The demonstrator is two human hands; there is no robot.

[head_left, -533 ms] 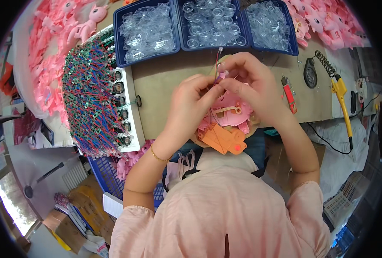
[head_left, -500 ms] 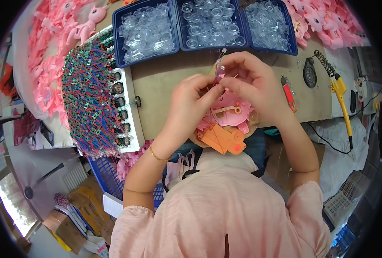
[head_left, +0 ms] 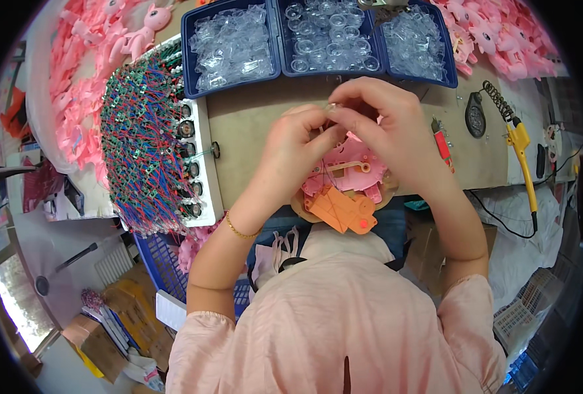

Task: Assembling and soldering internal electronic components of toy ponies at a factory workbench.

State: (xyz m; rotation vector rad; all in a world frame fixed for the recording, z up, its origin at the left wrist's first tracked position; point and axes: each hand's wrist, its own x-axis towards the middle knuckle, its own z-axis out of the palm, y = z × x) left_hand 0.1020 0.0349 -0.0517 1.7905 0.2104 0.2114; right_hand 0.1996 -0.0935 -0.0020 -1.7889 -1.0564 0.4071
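My left hand [head_left: 299, 141] and my right hand [head_left: 387, 125] meet above the bench, fingers pinched together. A small clear piece [head_left: 333, 108] shows between their fingertips; what else they hold is hidden by the fingers. Just below lies an open pink plastic toy body [head_left: 349, 172], with a pale orange arm-like part [head_left: 350, 167] across it. An orange plastic housing [head_left: 341, 209] with a pinkish-red dot sits at its near side. Both rest on a round tan base [head_left: 390, 190] at the table's near edge.
Three blue bins [head_left: 280, 39] of clear plastic parts stand at the back. To the left, wired green circuit boards [head_left: 140, 144] pile by a white foam tray [head_left: 206, 164] with black round parts. Pink toys [head_left: 501, 39] heap at both far corners. A yellow soldering iron [head_left: 522, 144] lies right.
The thin wires and small white connector that stuck up between my fingers are now hidden. My fingertips have closed together around a small clear piece. The view has shifted slightly.
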